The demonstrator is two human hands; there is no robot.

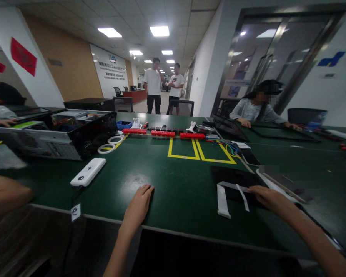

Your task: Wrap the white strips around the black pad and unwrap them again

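Note:
My left hand (138, 203) rests on the green table (173, 207) near its front edge. Its fingers lie loosely on the surface, and nothing shows in them. At the right, my right hand (263, 195) pinches the end of a folded white flat ribbon cable (223, 200). One leg of the cable hangs toward the table front, and a narrower strip crosses it near my fingertips. Beneath the cable and fingers is a black flat sheet (220, 175).
An open computer case (46, 142) stands at the left, near a white power bank (88, 172) with a cable. Red strips (163, 133), white rings (106, 148) and coloured wires (232, 148) lie farther back. A phone (249, 157) lies right. Other people are around the table and beyond.

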